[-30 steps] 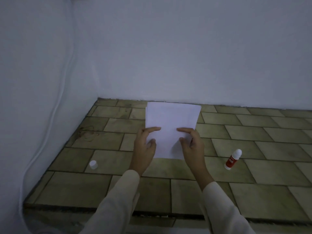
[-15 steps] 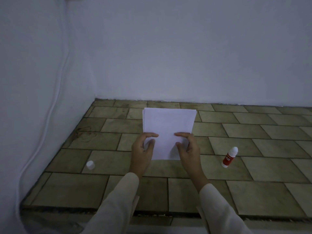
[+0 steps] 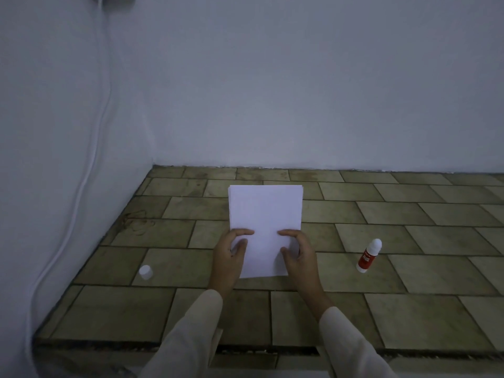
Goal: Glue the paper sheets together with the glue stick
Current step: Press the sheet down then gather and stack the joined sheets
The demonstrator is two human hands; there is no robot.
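Nearest the camera, two cream long sleeves (image 3: 191, 334) extend over the front edge of the olive-green tiled counter (image 3: 409, 317), which is laid in staggered rectangular tiles with dark joints. The left hand (image 3: 227, 257) and the right hand (image 3: 301, 255) grip the near end of the white rectangular paper sheets (image 3: 266, 211). On each hand the fingers (image 3: 242, 232) curl over the top face with the thumb pressed on the sheet, closed on the paper from both side edges. The sheets lie lengthwise away from the person, at the centre of the counter. A small white cylindrical cap (image 3: 145, 272) stands on the counter well to the left of the left hand. The red-and-white glue stick (image 3: 368, 256) stands uncapped and slightly tilted, well to the right of the right hand. Beyond, the counter meets plain white walls (image 3: 300, 91) at the back and left, forming a corner. A white cable (image 3: 94, 148) runs down the left wall.
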